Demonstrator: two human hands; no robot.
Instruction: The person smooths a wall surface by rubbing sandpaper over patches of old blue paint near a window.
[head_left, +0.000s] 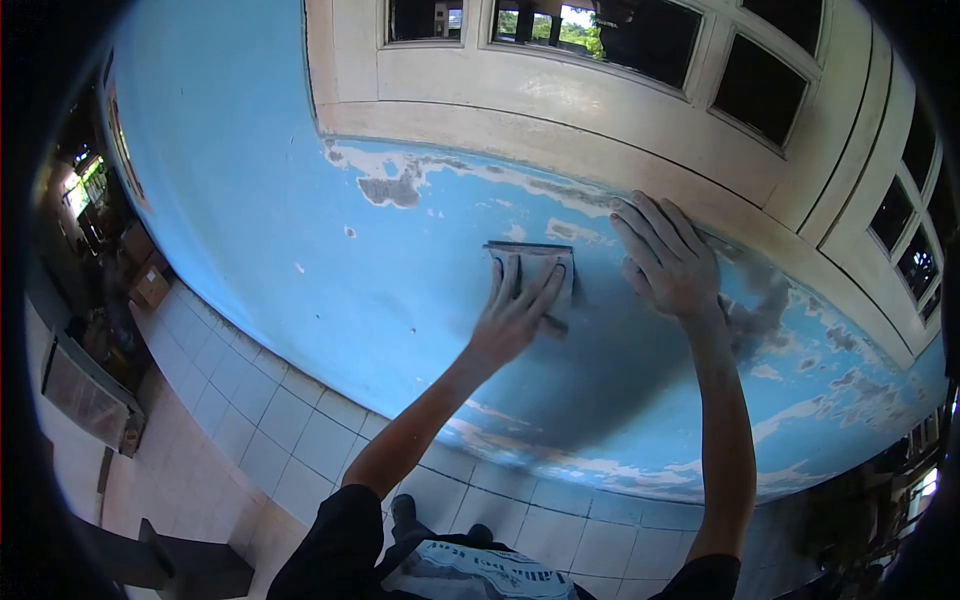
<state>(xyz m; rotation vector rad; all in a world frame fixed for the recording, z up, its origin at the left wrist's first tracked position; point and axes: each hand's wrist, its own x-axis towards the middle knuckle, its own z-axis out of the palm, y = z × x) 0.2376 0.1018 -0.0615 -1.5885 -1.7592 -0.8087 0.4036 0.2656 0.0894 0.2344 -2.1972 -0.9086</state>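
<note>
A flat, dusty scraper-like tool with a dark straight upper edge lies against the blue wall. My left hand holds it, fingers spread over its face, and a short handle shows beside the hand. Farther right, my right hand rests with fingers stretched out near the bottom edge of the white window frame, holding nothing. Grey and whitish bare patches run along the wall under the frame and low on the right. Both hands look dusty.
White-framed glass panes stand above and at the right. Pale floor tiles run along the wall's foot, with my shoes on them. A cardboard box and a dark-edged piece of furniture are at the left.
</note>
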